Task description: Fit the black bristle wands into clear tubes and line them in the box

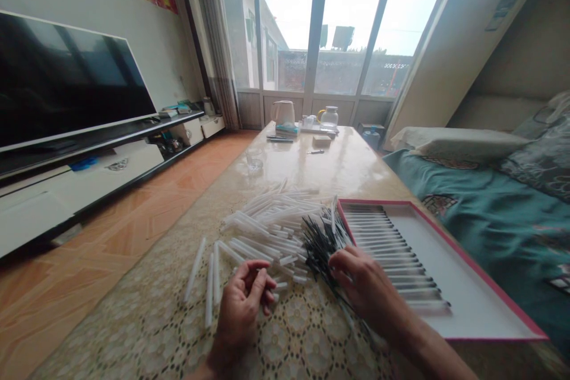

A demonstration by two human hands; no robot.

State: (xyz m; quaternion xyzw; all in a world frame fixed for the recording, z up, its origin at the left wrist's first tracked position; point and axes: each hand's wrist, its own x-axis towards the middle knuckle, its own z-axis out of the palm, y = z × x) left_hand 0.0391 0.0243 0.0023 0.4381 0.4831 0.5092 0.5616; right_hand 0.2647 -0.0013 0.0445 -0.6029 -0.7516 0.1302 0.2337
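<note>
My left hand (249, 300) is over the near part of the table, fingers curled and thumb pressed to them. Whitish tube ends show beside its fingertips; whether it holds one I cannot make out. To its upper right spreads a pile of translucent plastic tubes (262, 217), with a few lying apart at the left. My right hand (356, 276) reaches down to a bundle of thin black sticks (318, 243), its fingers pinched together and their tips partly hidden. Beside it, a pink-rimmed white tray (476, 270) bears a row of tubes with dark ends (387, 243).
The table wears a patterned cover (146, 314). Farther back stand a drinking glass (255, 160), a small box (321, 141), a pen-like item (315, 152), a kettle-like vessel (284, 113) and a glass jug (329, 117). A teal-covered seat (458, 190) borders the right side.
</note>
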